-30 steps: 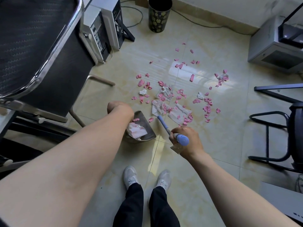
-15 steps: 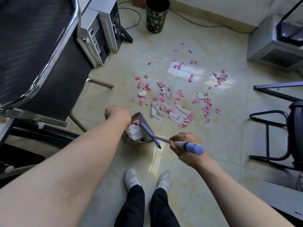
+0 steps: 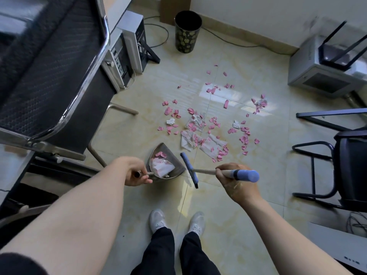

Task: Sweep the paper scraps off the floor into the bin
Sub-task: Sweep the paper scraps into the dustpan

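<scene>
Pink and white paper scraps (image 3: 206, 133) lie scattered over the beige floor tiles. My left hand (image 3: 135, 171) grips the handle of a metal dustpan (image 3: 174, 165), which holds white tissue and a few pink scraps. My right hand (image 3: 236, 181) is shut on the blue-tipped handle of a broom (image 3: 246, 175). Its blue brush head (image 3: 189, 169) stands just right of the dustpan, near the closest scraps. A black bin with gold flowers (image 3: 187, 31) stands by the far wall, beyond the scraps.
A mesh office chair (image 3: 51, 72) fills the left. Computer towers (image 3: 127, 54) stand behind it. A grey box (image 3: 325, 76) and black chair frames (image 3: 341, 161) line the right. Cables run along the far wall. My shoes (image 3: 176, 221) are below the dustpan.
The broom head swept from the scrap pile toward the dustpan, then drew out to its right. My right hand swung the handle rightward. My left hand shifted on the dustpan handle.
</scene>
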### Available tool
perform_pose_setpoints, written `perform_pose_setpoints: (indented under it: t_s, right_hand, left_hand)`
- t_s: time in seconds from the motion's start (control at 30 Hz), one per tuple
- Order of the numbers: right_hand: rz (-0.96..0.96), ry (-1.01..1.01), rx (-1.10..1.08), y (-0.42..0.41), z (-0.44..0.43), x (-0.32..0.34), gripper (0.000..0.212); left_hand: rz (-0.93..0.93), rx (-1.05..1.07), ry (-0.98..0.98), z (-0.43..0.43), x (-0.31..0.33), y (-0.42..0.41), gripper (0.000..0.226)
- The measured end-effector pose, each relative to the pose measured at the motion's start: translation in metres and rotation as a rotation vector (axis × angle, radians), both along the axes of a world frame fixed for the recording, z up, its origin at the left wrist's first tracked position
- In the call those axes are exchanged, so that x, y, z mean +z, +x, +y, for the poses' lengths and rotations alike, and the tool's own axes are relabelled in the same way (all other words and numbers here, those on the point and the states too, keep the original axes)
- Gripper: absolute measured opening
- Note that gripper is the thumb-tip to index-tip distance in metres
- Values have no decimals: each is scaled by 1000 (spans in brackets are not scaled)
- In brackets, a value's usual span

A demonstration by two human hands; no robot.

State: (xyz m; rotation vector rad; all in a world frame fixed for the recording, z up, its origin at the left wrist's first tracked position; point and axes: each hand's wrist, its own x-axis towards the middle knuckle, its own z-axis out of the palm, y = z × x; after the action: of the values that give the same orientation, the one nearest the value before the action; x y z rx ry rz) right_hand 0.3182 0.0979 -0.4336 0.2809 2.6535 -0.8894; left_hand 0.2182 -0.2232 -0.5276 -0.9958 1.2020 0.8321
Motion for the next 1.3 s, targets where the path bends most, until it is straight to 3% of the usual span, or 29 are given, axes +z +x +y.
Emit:
perform_pose_setpoints:
  t_s: [0.13, 0.2, 0.33, 0.67, 1.0, 1.23, 1.3]
  right_hand:
    - [-26, -61, -114, -6, -15, 19, 26]
    - [-63, -107, -235, -18, -21, 31, 27]
    - [-63, -85, -258, -57, -30, 56, 26]
    - [28, -93, -378, -149, -6, 105, 24]
    - [34, -69, -359, -281, 61, 147, 43]
    - [102, -110, -377, -360, 102, 177, 73]
    - [104, -143, -390, -382, 113, 180, 72]
  left_hand:
    - [91, 364, 43, 4, -2, 23, 11]
    - [130, 452, 46, 11, 7, 25, 13]
    - [217, 546, 93, 20, 41, 13, 16]
    - [372, 569, 137, 59, 118, -48, 25]
    - [439, 685, 208, 132, 205, -169, 32]
    - [508, 721, 255, 175, 241, -243, 25]
    - [546, 697, 252, 189, 251, -265, 27]
